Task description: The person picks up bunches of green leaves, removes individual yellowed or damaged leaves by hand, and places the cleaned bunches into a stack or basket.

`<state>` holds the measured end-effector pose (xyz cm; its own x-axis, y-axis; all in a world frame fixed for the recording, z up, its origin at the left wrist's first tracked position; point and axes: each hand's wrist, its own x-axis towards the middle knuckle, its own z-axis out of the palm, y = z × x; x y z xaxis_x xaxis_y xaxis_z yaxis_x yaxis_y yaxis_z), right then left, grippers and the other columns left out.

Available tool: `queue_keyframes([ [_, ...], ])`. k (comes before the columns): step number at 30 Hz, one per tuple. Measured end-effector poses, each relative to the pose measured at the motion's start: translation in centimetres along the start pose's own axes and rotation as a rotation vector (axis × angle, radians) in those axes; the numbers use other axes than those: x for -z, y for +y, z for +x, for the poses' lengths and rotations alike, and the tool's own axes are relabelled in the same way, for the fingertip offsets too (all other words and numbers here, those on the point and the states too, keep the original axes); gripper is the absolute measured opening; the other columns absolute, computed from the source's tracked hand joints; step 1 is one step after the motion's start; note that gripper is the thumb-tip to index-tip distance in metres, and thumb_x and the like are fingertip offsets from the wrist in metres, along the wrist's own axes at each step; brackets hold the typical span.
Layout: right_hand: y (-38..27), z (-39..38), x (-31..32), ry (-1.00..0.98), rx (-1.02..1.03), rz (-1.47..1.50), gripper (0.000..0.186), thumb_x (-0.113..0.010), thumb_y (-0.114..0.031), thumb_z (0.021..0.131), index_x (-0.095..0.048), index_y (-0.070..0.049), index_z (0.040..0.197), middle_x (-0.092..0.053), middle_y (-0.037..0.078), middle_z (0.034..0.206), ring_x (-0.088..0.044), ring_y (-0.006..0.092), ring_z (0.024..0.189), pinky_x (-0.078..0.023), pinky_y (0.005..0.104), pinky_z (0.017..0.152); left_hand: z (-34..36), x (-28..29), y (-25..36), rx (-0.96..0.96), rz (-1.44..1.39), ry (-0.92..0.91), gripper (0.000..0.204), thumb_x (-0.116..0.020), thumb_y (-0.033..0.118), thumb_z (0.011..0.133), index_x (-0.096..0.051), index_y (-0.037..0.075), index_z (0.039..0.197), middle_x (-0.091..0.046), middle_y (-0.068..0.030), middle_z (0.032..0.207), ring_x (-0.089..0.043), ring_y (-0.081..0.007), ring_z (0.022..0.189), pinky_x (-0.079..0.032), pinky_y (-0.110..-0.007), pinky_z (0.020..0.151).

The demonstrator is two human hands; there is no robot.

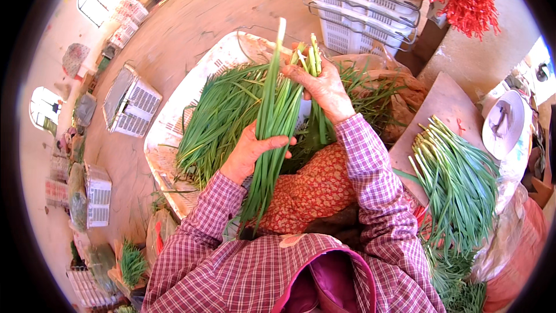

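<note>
A bunch of garlic chives (pixel 272 122) with long flat green leaves and pale stem ends hangs in front of me over the crate. My left hand (pixel 246 153) is closed round the leaves at mid-length, thumb across the front. Higher up, my right hand (pixel 325 91) grips pale stems near their cut ends; its fingertips are partly hidden behind them. One thick white stalk sticks up above the others. Beneath both hands, more chives (pixel 223 110) lie heaped in a large white plastic crate (pixel 157 139). My lap is covered by a red flowered cloth (pixel 315 188).
To my right, a board (pixel 443 95) carries a neat pile of chives (pixel 457 185), with a pale hat (pixel 504 124) beyond it. Stacked white crates (pixel 365 11) stand ahead, near hanging red ties (pixel 461 0). Another white crate (pixel 132 103) sits on the floor at left.
</note>
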<state>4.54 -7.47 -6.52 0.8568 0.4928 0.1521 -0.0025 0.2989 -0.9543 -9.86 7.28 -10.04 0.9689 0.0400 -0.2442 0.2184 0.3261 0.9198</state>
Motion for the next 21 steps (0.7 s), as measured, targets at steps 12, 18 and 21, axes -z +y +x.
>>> queue_keyframes([
  [12,1.2,-0.4,1.6,0.112,-0.019,0.412,0.035,-0.060,-0.022,0.096,-0.052,-0.002,0.123,-0.065,0.008,0.099,-0.064,0.0167,0.077,-0.058,0.0328,0.066,-0.1,-0.8,0.0,-0.125,0.303,-0.048,0.049,-0.056,0.036,0.098,-0.048,0.001,0.131,-0.065,-0.0093,0.110,-0.066,-0.0186,0.097,-0.055,-0.030,0.080],
  [18,-1.1,-0.9,2.0,0.004,0.102,0.200,0.032,-0.067,-0.026,0.092,-0.059,-0.001,0.111,-0.058,0.002,0.085,-0.058,0.0095,0.068,-0.050,0.0257,0.058,0.0,-0.4,0.3,-0.215,0.644,-0.142,0.056,-0.056,0.033,0.098,-0.041,-0.001,0.140,-0.059,-0.0062,0.126,-0.054,-0.0136,0.114,-0.041,-0.029,0.101],
  [21,-2.4,-1.0,2.8,0.051,0.062,0.104,0.026,-0.069,-0.026,0.091,-0.063,-0.002,0.100,-0.061,-0.001,0.082,-0.056,0.0069,0.068,-0.047,0.0243,0.062,-0.4,-0.1,1.4,-0.135,0.675,-0.202,0.064,-0.057,0.034,0.097,-0.036,0.000,0.146,-0.048,-0.0128,0.142,-0.040,-0.0187,0.132,-0.026,-0.032,0.112],
])
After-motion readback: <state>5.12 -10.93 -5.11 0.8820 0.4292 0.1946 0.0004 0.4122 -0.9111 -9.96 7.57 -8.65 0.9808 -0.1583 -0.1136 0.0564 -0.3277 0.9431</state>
